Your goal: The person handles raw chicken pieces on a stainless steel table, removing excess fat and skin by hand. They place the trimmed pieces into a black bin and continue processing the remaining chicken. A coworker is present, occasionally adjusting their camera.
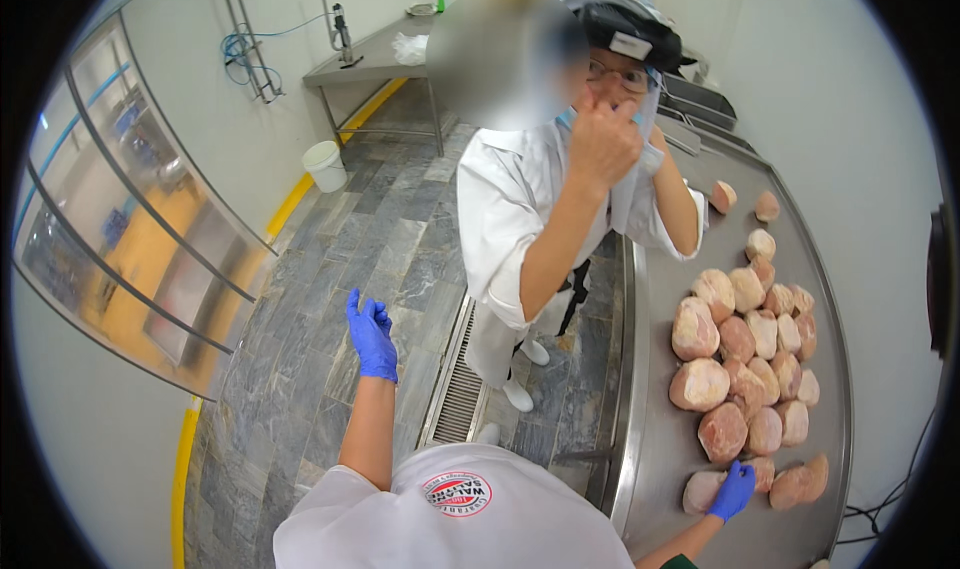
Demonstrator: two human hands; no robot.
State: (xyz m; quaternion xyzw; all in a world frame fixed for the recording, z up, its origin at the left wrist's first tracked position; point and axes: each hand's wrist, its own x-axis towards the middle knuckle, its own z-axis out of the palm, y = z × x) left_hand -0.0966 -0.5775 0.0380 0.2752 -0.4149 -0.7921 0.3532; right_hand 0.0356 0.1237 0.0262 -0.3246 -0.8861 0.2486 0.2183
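Note:
My left hand [371, 338], in a blue disposable glove, is raised above the tiled floor with nothing in it. Its index finger points away from me while the other fingers bend a little. Over the steel table, my right hand [732, 491], also blue-gloved, rests against a pale piece of raw meat [702, 492]. Another meat piece [763, 474] lies just beyond its fingertips. Whether the fingers grip anything is not clear. Several rounded, pinkish chunks of raw meat [738, 339] sit close together on the steel table [652, 434].
A person in a white coat [510, 216] stands facing me beside the table, both hands raised to the face. Black trays [697, 100] sit at the far end. A floor drain grate [456, 389], a white bucket [325, 165] and a second steel table [375, 59] are to the left.

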